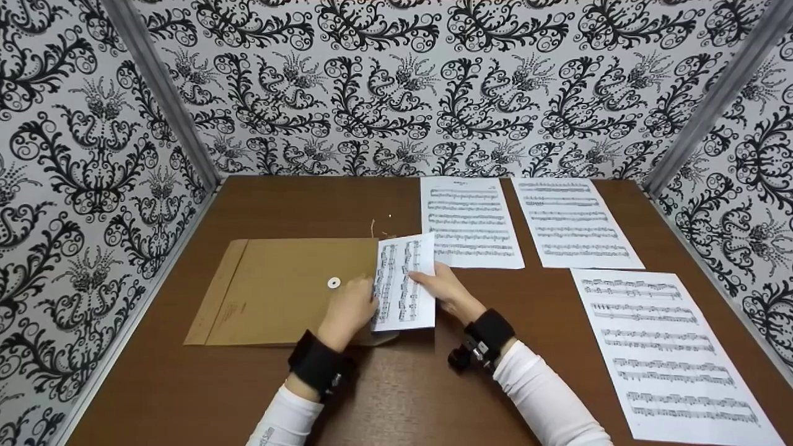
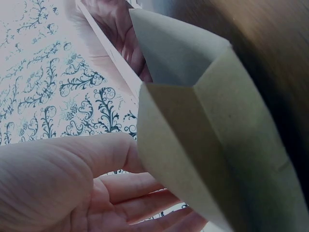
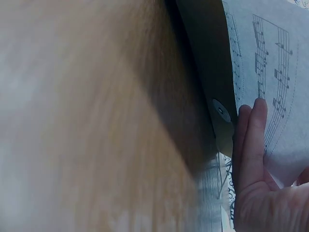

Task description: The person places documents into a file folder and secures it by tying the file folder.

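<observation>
A brown paper envelope (image 1: 279, 291) with a white string button (image 1: 334, 283) lies flat on the brown table (image 1: 384, 396). My left hand (image 1: 362, 300) grips the envelope's open right end, thumb on the paper edge (image 2: 203, 125) and fingers (image 2: 145, 205) under it. My right hand (image 1: 427, 279) pinches a sheet of music (image 1: 403, 282), whose left part sits at the envelope's mouth. In the right wrist view the fingers (image 3: 251, 154) lie along the sheet (image 3: 275, 72) beside the button (image 3: 221, 110). How deep the sheet goes inside is hidden.
Three more sheets of music lie on the table: one (image 1: 471, 222) at the back middle, one (image 1: 573, 222) to its right, one (image 1: 669, 350) near the right front. Patterned black-and-white walls (image 1: 384, 87) enclose the table on three sides.
</observation>
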A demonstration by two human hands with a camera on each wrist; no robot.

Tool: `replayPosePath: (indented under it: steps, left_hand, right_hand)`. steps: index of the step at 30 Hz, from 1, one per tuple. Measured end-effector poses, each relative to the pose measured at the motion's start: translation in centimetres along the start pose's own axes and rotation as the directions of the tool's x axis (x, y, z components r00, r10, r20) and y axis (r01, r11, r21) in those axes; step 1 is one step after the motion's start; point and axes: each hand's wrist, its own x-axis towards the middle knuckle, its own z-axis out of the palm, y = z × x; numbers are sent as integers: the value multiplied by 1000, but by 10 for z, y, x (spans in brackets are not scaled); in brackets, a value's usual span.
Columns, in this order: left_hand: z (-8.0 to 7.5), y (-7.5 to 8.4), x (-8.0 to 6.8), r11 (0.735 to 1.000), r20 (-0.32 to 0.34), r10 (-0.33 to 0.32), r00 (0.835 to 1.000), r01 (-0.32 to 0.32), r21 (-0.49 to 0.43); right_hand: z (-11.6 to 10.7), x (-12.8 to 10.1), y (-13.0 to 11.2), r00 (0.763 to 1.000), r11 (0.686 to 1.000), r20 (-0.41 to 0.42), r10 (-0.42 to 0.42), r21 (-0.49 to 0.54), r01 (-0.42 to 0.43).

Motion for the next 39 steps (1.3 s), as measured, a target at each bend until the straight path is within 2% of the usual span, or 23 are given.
replayPosePath:
  steps: [3,10,16,25,33,39]
  left_hand:
    - [-1,0,0,1000,6,-7,1000,7,-9]
    - [-2,0,1,999,18,-13,1000,12,32]
    - [-1,-1,1,999,43,-22,999,21,26]
    - [1,-1,2,1000,48,-22,999,21,16]
    - [1,0,3,1000,54,-29,998,30,-10]
    - [2,-1,1,1000,22,-23,1000,22,13]
  right_hand:
    - [1,2,0,1000,1000,-2,-2,-9,2]
    - [4,8,3,1000,1000,-3,-11,-11,11]
    - [7,10,3,1000,1000,-5,0,-23,0]
    - [10,10,-1,1000,999,3,14,-50,-14]
    - [6,6,-4,999,1000,43,3,4,-3]
    - [-2,-1,-7,999,999,29,27,25,-27]
